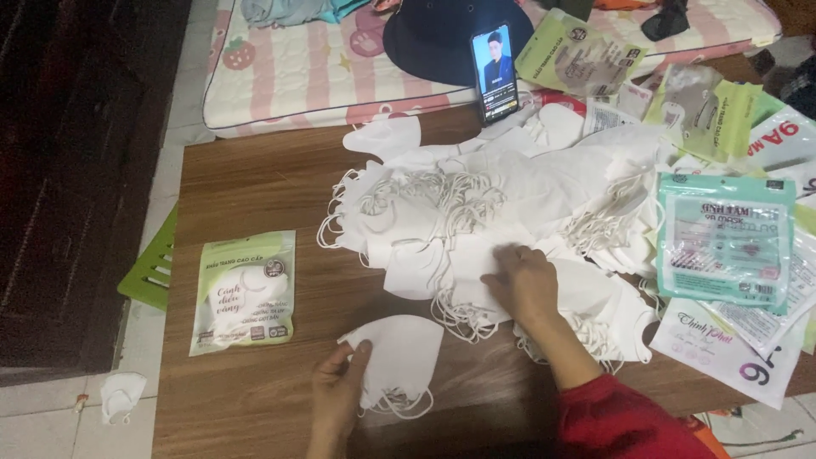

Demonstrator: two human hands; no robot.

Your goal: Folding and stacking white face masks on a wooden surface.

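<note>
Left hand fingers pinch a small stack of white face masks at table front | right hand fingers pressed flat into big loose mask pile | one filled green pouch set aside left; empty pouches wait right; most masks unpacked
</note>
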